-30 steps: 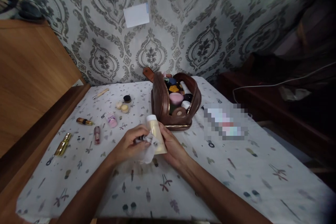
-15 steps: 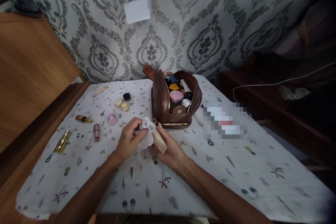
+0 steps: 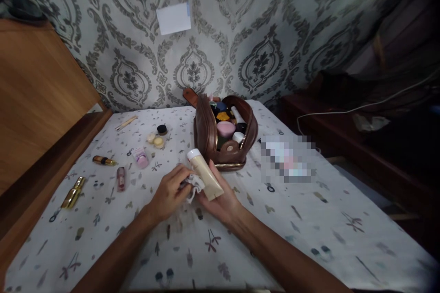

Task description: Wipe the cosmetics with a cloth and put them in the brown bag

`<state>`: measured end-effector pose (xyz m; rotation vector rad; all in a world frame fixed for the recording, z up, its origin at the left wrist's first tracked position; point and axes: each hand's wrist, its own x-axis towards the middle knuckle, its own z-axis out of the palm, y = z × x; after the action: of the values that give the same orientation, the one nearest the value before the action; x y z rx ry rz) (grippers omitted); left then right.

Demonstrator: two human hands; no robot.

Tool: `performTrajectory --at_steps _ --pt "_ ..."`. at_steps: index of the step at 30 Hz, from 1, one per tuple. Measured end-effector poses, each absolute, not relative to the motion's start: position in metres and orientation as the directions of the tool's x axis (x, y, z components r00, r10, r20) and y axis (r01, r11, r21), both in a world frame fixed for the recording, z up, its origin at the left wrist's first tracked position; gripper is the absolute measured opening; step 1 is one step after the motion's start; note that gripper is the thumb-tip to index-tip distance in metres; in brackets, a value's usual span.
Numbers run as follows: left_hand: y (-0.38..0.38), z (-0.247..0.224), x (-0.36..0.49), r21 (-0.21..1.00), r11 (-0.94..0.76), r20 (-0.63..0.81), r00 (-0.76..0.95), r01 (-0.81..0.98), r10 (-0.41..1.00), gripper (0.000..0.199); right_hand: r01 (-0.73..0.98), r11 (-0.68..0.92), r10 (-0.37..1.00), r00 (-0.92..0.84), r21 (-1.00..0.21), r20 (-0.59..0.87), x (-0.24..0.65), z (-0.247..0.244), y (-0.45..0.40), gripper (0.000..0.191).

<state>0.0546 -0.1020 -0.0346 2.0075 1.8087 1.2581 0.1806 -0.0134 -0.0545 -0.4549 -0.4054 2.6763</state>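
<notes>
A beige tube [image 3: 205, 175] with a white cap lies tilted in my right hand [image 3: 223, 199], whose fingers are wrapped round its far side. My left hand [image 3: 170, 192] pinches a crumpled white cloth [image 3: 195, 185] against the tube's left side. Just beyond the hands stands an open brown bag [image 3: 206, 130] packed with cosmetics, among them a pink oval item [image 3: 226, 128] and a white-lidded jar [image 3: 238, 137]. Left of my hands lie a pink and white tube [image 3: 140, 157] and a pink lip gloss bottle [image 3: 120, 179].
Small jars [image 3: 158, 142], brushes [image 3: 126, 123], a dark and gold tube [image 3: 103, 160] and a gold bottle [image 3: 73, 192] lie on the left of the patterned cloth [image 3: 192, 256]. A blurred-out item [image 3: 288, 159] is right of the bag. A wooden panel [image 3: 41, 96] borders the left.
The white cloth has come down off the tube's upper end, so its white cap and more of its body show. The view has shifted slightly.
</notes>
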Motion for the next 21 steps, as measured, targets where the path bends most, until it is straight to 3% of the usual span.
performTrajectory --at_steps 2,5,9,12,14,17,21 --pt "-0.103 -0.034 0.050 0.619 -0.181 0.487 -0.193 0.764 0.852 0.026 -0.285 -0.882 0.397 -0.878 -0.375 -0.267 0.180 -0.055 -0.015 0.040" --pt "-0.108 -0.032 0.038 0.678 -0.095 0.444 -0.302 0.729 0.843 0.045 -0.133 -0.840 0.326 -0.899 -0.526 -0.292 0.182 -0.053 -0.014 0.051" --pt "-0.115 -0.029 0.015 0.836 -0.068 0.196 -0.181 0.544 0.964 0.059 -0.011 -0.601 0.325 -0.917 -0.799 -0.231 0.193 -0.041 -0.005 0.058" --pt "-0.115 -0.029 0.008 0.938 0.019 0.023 -0.116 0.346 0.993 0.058 -0.038 -0.385 0.384 -0.915 -0.922 -0.122 0.209 -0.031 0.005 0.048" --pt "-0.112 -0.031 0.013 0.962 0.064 -0.035 -0.112 0.265 0.993 0.051 -0.030 -0.342 0.404 -0.907 -0.939 -0.118 0.221 -0.026 0.013 0.048" --pt "-0.109 -0.035 0.029 0.970 0.105 -0.056 -0.220 0.219 0.974 0.042 -0.016 -0.431 0.447 -0.872 -0.902 -0.198 0.239 -0.019 0.023 0.060" --pt "-0.106 -0.041 0.049 0.966 0.132 -0.026 -0.427 0.220 0.904 0.047 -0.170 -0.487 0.594 -0.784 -0.857 -0.182 0.259 -0.011 0.029 0.045"
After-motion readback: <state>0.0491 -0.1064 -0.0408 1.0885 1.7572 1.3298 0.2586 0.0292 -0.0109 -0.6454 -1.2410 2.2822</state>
